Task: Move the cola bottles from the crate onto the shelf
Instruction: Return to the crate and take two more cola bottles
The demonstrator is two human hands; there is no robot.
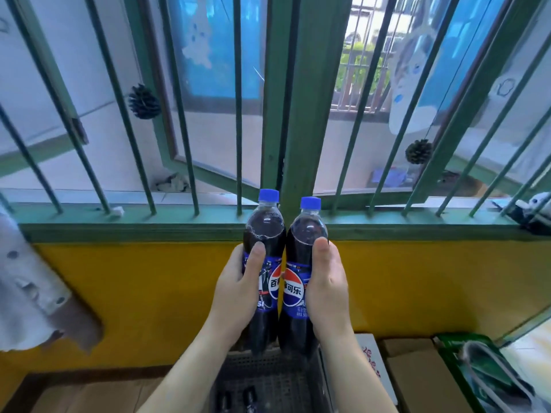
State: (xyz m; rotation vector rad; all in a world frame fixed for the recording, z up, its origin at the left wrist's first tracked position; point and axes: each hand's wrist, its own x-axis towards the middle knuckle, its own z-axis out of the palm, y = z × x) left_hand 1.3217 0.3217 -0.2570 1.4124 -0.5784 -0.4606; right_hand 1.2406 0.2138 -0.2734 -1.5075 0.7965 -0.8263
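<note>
Two cola bottles with blue caps and blue labels are held upright side by side, touching, in front of the green window ledge (149,228). My left hand (238,287) grips the left cola bottle (264,231) around its label. My right hand (326,281) grips the right cola bottle (307,231) the same way. Below my wrists lies the dark plastic crate (268,380), with two more bottle tops (235,399) showing at its near left. No shelf is clearly visible.
Green window bars (238,114) rise from the ledge, above a yellow wall (134,293). Cardboard boxes (417,377) and a green pack (477,374) sit right of the crate. A white garment (26,293) hangs at left. Pine cones (144,102) dangle from the bars.
</note>
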